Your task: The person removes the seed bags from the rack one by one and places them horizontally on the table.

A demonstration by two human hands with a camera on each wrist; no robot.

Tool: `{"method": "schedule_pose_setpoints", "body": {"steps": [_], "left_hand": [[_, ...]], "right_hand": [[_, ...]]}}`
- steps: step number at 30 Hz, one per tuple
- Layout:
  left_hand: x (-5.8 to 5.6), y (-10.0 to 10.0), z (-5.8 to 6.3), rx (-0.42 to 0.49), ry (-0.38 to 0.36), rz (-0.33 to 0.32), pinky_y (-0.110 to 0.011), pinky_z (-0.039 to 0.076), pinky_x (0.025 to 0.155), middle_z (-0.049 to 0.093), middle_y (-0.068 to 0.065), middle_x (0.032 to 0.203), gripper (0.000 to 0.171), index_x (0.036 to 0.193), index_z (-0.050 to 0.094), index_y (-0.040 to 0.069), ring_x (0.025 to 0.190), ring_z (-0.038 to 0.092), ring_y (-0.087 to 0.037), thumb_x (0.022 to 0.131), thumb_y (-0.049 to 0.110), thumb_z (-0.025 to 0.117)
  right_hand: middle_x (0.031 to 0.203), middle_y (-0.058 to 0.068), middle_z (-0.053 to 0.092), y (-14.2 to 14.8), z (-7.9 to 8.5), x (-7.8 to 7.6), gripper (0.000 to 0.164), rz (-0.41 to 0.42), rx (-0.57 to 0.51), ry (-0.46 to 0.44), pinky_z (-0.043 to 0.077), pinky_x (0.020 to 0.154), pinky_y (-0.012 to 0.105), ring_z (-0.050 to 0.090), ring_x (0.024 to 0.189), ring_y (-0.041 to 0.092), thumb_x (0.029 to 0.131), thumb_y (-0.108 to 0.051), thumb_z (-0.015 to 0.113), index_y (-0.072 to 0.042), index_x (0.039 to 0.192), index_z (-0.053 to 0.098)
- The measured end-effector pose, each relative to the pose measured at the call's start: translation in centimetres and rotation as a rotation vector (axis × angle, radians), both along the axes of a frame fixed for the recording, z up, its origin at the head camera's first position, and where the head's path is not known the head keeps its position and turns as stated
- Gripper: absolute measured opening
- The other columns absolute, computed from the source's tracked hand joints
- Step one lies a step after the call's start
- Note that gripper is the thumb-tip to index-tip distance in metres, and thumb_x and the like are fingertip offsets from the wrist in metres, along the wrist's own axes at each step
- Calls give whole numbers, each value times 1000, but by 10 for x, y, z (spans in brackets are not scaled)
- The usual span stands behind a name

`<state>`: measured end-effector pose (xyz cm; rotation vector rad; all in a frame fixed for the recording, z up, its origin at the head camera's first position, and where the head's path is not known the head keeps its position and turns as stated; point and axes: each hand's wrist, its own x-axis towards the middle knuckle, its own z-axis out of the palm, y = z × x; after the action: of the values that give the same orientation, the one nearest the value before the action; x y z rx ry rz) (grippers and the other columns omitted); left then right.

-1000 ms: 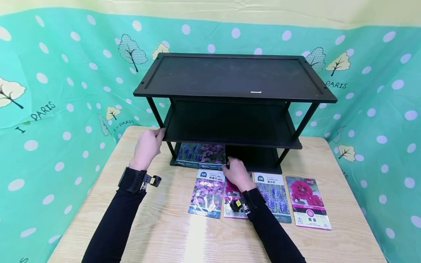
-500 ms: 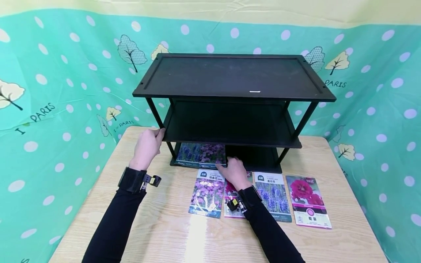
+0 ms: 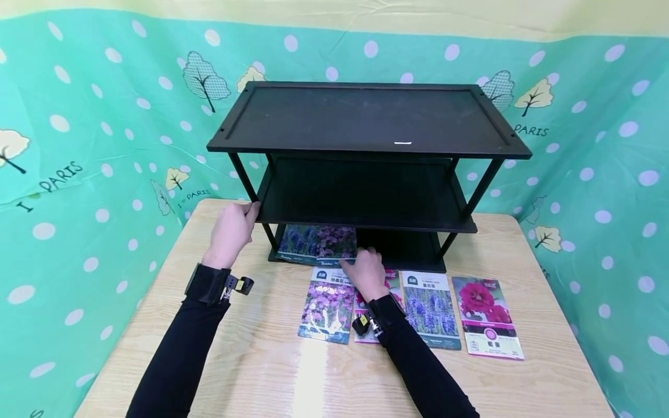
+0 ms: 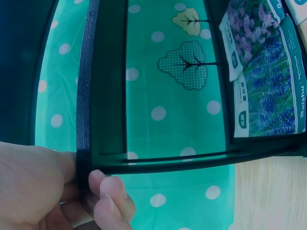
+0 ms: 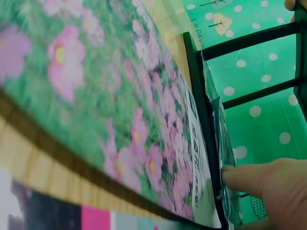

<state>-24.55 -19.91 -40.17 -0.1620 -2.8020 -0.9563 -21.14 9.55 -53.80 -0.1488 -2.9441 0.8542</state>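
Note:
My left hand [image 3: 231, 232] grips the left edge of the middle tier of a black three-tier shelf [image 3: 366, 122], by the front post; in the left wrist view its fingers [image 4: 112, 191] curl round the frame. On the bottom tier, at its left, two flower seed packets lie side by side: one with blue lavender-like spikes [image 3: 298, 242], one with purple flowers [image 3: 336, 241]. My right hand [image 3: 367, 273] touches the front right corner of the purple-flower packet. In the right wrist view, a straight digit [image 5: 249, 179] presses on that packet; the other fingertips are mostly out of sight.
Before the shelf lie a pink-purple cosmos packet [image 3: 326, 307], a magenta-flower packet [image 3: 392, 284] partly under my right wrist, a lavender packet [image 3: 432, 310] and another magenta-flower packet [image 3: 488, 316]. They lie on a wooden table [image 3: 251, 360]. A patterned green curtain [image 3: 104, 174] surrounds it.
My right hand has shifted slightly left, its thumb moving from the purple-flower packet's right corner onto its front edge. The left hand keeps its grip on the shelf.

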Motion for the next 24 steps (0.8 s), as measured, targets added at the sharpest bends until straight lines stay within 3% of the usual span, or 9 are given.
{"method": "schedule_pose_setpoints", "body": {"steps": [4,10,13,18,24], "left_hand": [[1,-1,-1,-8,3,6,-33,46,46,53,-7,53,51,85,73,4,46,63,-18,112,32,40],[1,0,0,-11,9,0,-32,46,46,53,-7,53,48,93,76,3,46,62,-18,112,30,41],[2,0,0,-7,3,5,-32,47,46,54,-8,54,46,101,77,2,46,62,-19,112,30,41],[3,0,0,-5,0,10,-33,46,45,55,-8,53,49,92,76,3,46,62,-19,112,31,41],[1,1,0,-8,10,14,-33,46,45,54,-8,53,49,92,77,4,46,63,-19,112,32,41]], "right_hand": [[121,29,61,-4,1,0,57,-37,-34,-9,53,86,55,58,111,47,89,-43,79,5,119,70],[116,29,63,-5,3,0,50,-81,-93,1,52,89,55,59,111,48,87,-34,83,6,113,70],[108,28,66,-5,3,-1,46,-77,-101,17,53,86,54,63,104,47,85,-32,85,7,106,72],[92,22,69,-4,3,-2,36,-79,-116,16,55,75,49,68,87,39,84,-29,86,3,91,71],[73,14,61,-2,5,-4,40,-78,-109,-10,48,61,42,59,67,28,84,-31,86,-7,66,58]]}}
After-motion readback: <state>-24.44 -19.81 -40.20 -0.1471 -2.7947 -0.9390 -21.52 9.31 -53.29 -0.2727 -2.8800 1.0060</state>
